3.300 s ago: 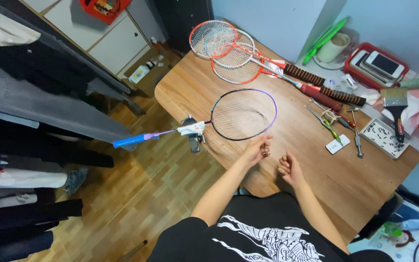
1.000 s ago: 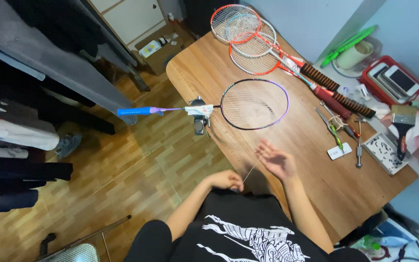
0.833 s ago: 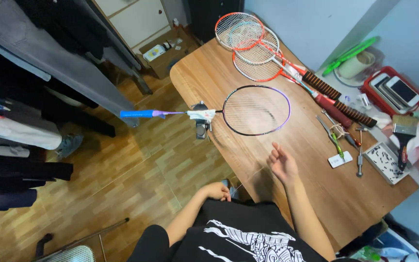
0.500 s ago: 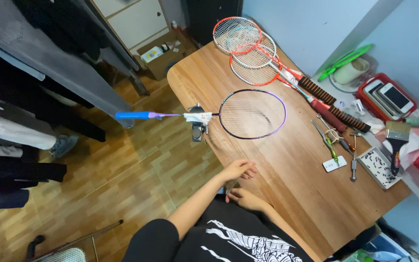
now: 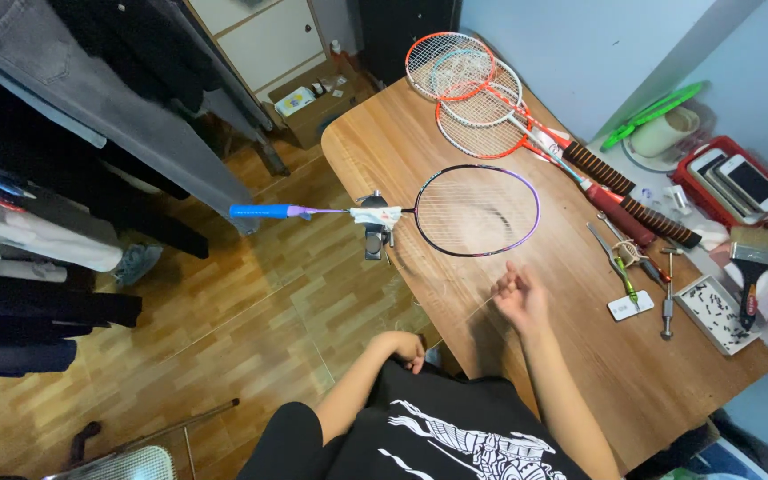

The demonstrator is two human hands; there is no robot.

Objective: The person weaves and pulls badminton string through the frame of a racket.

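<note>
- Since half a second ago, both hands have separated: the right hand (image 5: 519, 298) has risen over the surface (image 5: 571, 356), and the left hand (image 5: 406, 347) has dropped toward the torso, below the surface edge.
- Right hand: centre of the frame, fingers loosely curled together; a thin string (image 5: 473, 313) runs from it down and left toward the left hand. Whether the fingers pinch the string cannot be determined.
- Left hand: lower centre, fingers curled; grip on the string cannot be determined.
- Purple-framed racket (image 5: 477, 211): head lies just above the right hand; its shaft sits in a clamp (image 5: 375, 233) at the surface edge, with the blue handle (image 5: 260, 212) extending left over the floor.
- Orange rackets (image 5: 473, 102): stacked at the upper centre.
- Hand tools (image 5: 633, 267) and a tray of small parts (image 5: 713, 311): right of the right hand.
</note>
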